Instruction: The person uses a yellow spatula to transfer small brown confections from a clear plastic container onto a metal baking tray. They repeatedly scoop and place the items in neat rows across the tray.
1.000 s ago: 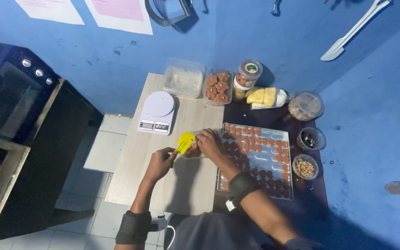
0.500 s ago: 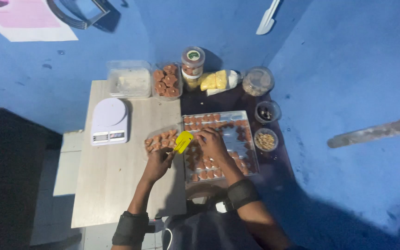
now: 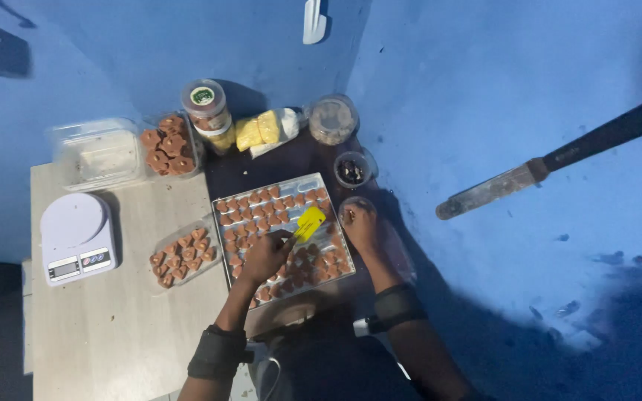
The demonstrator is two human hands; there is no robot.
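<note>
The person is working over the baking tray (image 3: pixel 321 184), a metal sheet filled with rows of small brown heart-shaped cookies (image 3: pixel 261 199), which sits on the dark end of the tabletop (image 3: pixel 113 327) right in front of them. The left hand (image 3: pixel 263 256) is closed around the handle of a yellow spatula (image 3: pixel 310 222), whose blade lies over the cookies near the tray's right side; it looks to me like the step of lifting cookies off the sheet. The right hand (image 3: pixel 360 221) rests at the tray's right edge, fingers curled down beside a small bowl (image 3: pixel 352 210) and seemingly empty, though I cannot tell for sure. A small clear tray of cookies (image 3: pixel 182 255) lies to the left on the pale wood, near the white kitchen scale (image 3: pixel 76 236); at the back stand a plastic box of cookies (image 3: pixel 169 143), a jar (image 3: pixel 206 104) and a yellow bag (image 3: pixel 258 130). The next move, I'd judge, calls for sliding the blade flat under one cookie without cracking it or nudging its neighbours. Compared with half a second ago, the right hand has left the spatula and gone to the tray's edge, the left hand has taken the spatula over the tray's middle, and the view has swung, so the small clear tray now shows apart from the hands.
</note>
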